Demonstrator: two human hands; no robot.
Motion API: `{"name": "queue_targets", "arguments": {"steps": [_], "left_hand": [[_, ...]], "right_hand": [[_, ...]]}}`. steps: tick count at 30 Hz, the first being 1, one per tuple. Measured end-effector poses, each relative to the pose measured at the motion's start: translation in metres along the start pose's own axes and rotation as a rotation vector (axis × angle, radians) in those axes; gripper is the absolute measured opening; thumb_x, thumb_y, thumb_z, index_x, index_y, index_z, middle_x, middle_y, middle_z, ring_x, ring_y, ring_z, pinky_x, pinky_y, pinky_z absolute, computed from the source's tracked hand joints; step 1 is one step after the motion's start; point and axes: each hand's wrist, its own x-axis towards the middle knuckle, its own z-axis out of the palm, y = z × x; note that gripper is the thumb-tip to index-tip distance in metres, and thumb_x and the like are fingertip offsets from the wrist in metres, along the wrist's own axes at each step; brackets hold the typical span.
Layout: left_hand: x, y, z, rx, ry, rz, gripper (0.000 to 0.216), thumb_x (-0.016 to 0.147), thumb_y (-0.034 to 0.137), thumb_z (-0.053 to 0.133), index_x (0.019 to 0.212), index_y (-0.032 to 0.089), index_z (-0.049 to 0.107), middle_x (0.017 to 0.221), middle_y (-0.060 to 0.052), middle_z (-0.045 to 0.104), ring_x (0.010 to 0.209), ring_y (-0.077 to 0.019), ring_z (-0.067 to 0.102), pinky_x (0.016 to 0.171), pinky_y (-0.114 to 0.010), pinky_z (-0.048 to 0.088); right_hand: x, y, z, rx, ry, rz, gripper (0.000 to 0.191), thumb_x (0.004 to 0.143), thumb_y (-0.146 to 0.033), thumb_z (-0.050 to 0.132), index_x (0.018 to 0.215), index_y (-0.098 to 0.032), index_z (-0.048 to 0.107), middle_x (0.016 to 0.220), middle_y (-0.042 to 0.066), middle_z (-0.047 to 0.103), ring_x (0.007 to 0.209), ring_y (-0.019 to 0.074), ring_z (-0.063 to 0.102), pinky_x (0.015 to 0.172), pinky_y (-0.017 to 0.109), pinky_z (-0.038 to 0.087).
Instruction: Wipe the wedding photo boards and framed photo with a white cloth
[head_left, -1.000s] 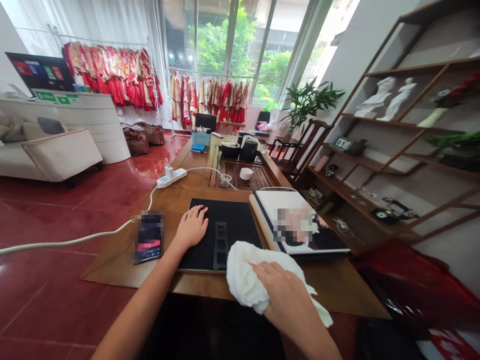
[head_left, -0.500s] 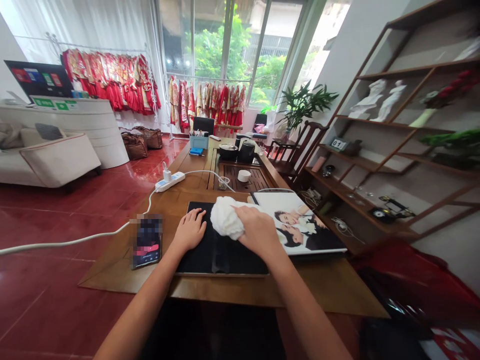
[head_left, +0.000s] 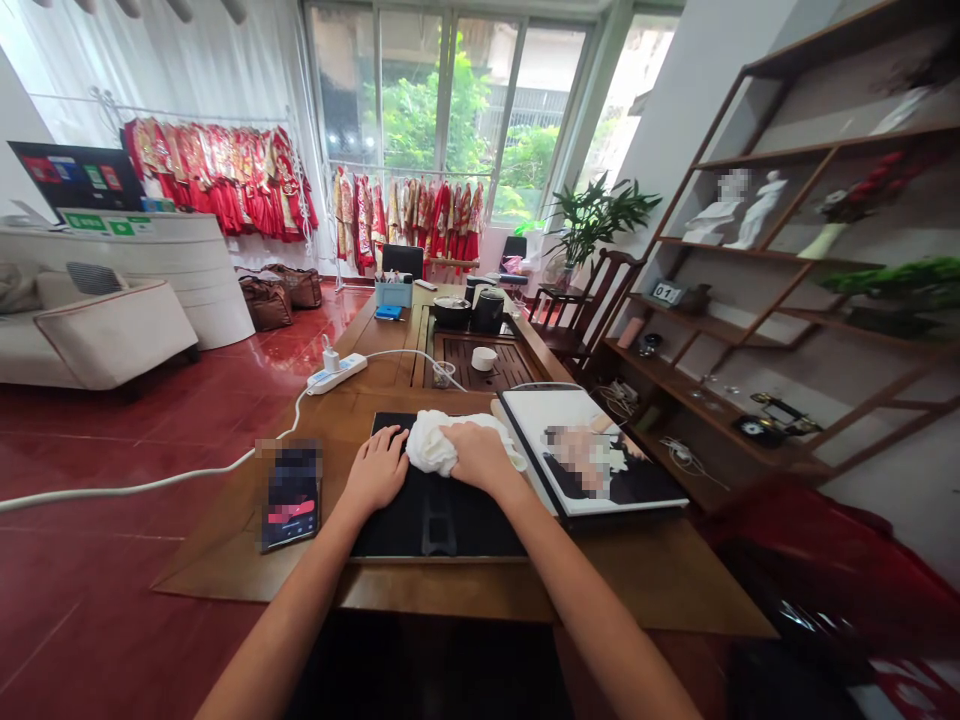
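Note:
A flat black board (head_left: 450, 505) lies on the wooden table (head_left: 660, 580) in front of me. My left hand (head_left: 377, 468) rests flat on the board's left part, fingers stretched out. My right hand (head_left: 480, 455) is closed on a bunched white cloth (head_left: 431, 445) and presses it on the far part of the board. A large photo album (head_left: 592, 450) lies just right of the board.
A phone (head_left: 291, 495) lies left of the board. A white power strip (head_left: 336, 373) with its cable, a tea tray (head_left: 487, 360) with a kettle and cups sit farther back. A wooden shelf unit (head_left: 787, 300) stands at the right, a chair (head_left: 592, 300) beside it.
My right hand carried the white cloth from the table's near edge up onto the black board, then slid it left toward my left hand. The left hand has stayed in place.

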Motion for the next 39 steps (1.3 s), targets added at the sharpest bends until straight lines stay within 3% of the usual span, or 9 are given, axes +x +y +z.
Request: {"name": "queue_targets", "arguments": {"steps": [7,13,16,26,36,39], "left_hand": [[0.000,-0.001,0.000,-0.006,0.010,-0.008,0.043,0.095,0.034,0.033,0.135,0.023,0.045,0.146,-0.005,0.042,0.135,-0.0217,0.036,0.111,-0.039,0.031],[-0.001,0.000,0.001,-0.019,0.023,-0.019,0.042,0.095,0.034,0.034,0.134,0.025,0.046,0.146,-0.004,0.043,0.135,-0.0216,0.037,0.111,-0.040,0.030],[-0.001,0.001,0.000,-0.024,0.021,-0.025,0.042,0.095,0.034,0.034,0.134,0.024,0.046,0.146,-0.004,0.043,0.135,-0.0216,0.037,0.111,-0.040,0.031],[-0.002,0.004,-0.002,-0.034,0.016,-0.041,0.042,0.094,0.033,0.035,0.133,0.024,0.047,0.145,-0.005,0.044,0.134,-0.0218,0.038,0.112,-0.040,0.030],[-0.002,0.004,-0.001,-0.040,0.016,-0.043,0.043,0.094,0.033,0.033,0.134,0.022,0.046,0.146,-0.005,0.043,0.135,-0.0210,0.038,0.113,-0.039,0.028],[-0.004,0.007,-0.001,-0.037,0.022,-0.051,0.044,0.094,0.033,0.033,0.135,0.022,0.046,0.146,-0.006,0.043,0.135,-0.0217,0.037,0.113,-0.040,0.028]], "right_hand": [[-0.047,-0.022,-0.007,0.015,-0.020,-0.078,0.037,0.070,-0.022,0.059,0.106,-0.021,0.058,0.098,0.007,0.066,0.091,0.0252,0.058,0.068,0.031,0.038],[-0.100,-0.039,-0.009,0.099,-0.025,-0.125,0.050,0.066,-0.017,0.057,0.116,-0.023,0.056,0.097,0.005,0.065,0.088,0.0250,0.056,0.065,0.032,0.034],[-0.116,-0.040,-0.012,0.157,-0.030,-0.129,0.046,0.069,-0.019,0.057,0.114,-0.025,0.057,0.096,0.003,0.065,0.087,0.0242,0.056,0.065,0.033,0.033],[-0.136,-0.016,-0.025,0.231,0.166,0.016,0.051,0.077,-0.022,0.054,0.128,-0.024,0.052,0.109,0.004,0.064,0.098,0.0242,0.055,0.078,0.034,0.039],[-0.167,-0.013,-0.006,0.201,0.308,0.082,0.060,0.078,-0.019,0.052,0.138,-0.024,0.045,0.121,0.007,0.061,0.104,0.0243,0.055,0.085,0.035,0.041],[-0.165,-0.016,0.001,0.165,0.250,0.106,0.065,0.075,-0.017,0.054,0.139,-0.026,0.045,0.123,0.008,0.060,0.108,0.0253,0.053,0.084,0.035,0.040]]}}
